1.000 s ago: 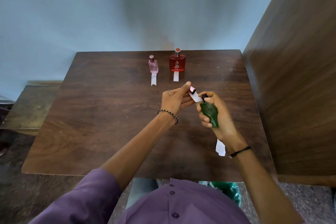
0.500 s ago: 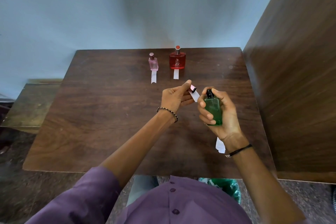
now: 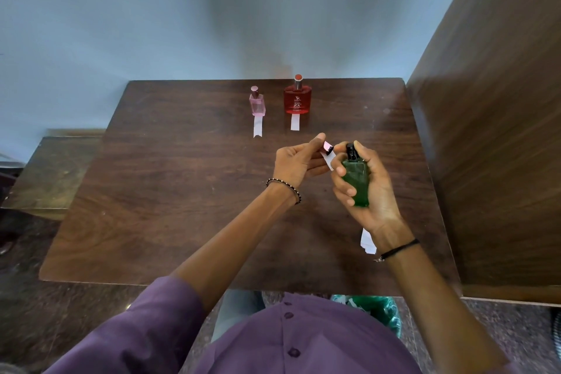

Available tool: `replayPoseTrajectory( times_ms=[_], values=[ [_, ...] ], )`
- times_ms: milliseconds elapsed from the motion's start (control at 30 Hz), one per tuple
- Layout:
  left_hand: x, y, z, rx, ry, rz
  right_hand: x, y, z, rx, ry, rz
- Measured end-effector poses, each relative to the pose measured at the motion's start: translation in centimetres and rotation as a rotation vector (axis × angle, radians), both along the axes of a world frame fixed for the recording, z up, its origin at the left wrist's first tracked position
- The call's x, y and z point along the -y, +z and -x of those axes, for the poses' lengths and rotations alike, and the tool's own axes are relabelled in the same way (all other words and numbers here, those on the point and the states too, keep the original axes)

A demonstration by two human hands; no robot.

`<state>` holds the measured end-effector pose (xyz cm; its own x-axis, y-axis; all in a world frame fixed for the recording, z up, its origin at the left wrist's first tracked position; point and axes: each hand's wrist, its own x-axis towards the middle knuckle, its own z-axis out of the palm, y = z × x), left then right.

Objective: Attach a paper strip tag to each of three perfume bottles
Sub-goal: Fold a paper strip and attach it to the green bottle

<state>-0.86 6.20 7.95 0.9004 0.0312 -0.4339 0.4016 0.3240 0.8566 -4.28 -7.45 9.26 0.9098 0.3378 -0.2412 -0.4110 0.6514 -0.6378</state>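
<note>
Head view: the right hand (image 3: pixel 373 191) clasps the green bottle (image 3: pixel 356 179) upright, just right of the left hand (image 3: pixel 299 161), which pinches a paper strip (image 3: pixel 330 160). Best steady the bottle and press the strip's end flat against it.

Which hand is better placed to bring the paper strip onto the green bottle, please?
Probably the left hand: it pinches the paper strip right beside the neck of the green bottle, while the right hand is occupied gripping that bottle.
</note>
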Motion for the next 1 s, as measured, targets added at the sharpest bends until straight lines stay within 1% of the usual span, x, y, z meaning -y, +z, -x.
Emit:
replayPoseTrajectory(
  times_ms=[333,767,867,1000],
  values=[
    [-0.22,0.33,0.07,0.001,0.004,-0.001,-0.39,0.01,-0.04,0.032,0.056,-0.061],
    [-0.17,0.5,0.04,-0.007,0.007,-0.005,-0.79,0.22,-0.2,0.083,0.015,-0.046],
    [-0.11,0.67,0.09,-0.002,0.014,0.015,-0.79,0.16,-0.27,0.094,-0.015,0.04],
    [-0.14,0.67,0.01,0.001,0.045,0.029,-0.79,-0.16,-0.56,0.125,-0.077,0.361]
  ],
)
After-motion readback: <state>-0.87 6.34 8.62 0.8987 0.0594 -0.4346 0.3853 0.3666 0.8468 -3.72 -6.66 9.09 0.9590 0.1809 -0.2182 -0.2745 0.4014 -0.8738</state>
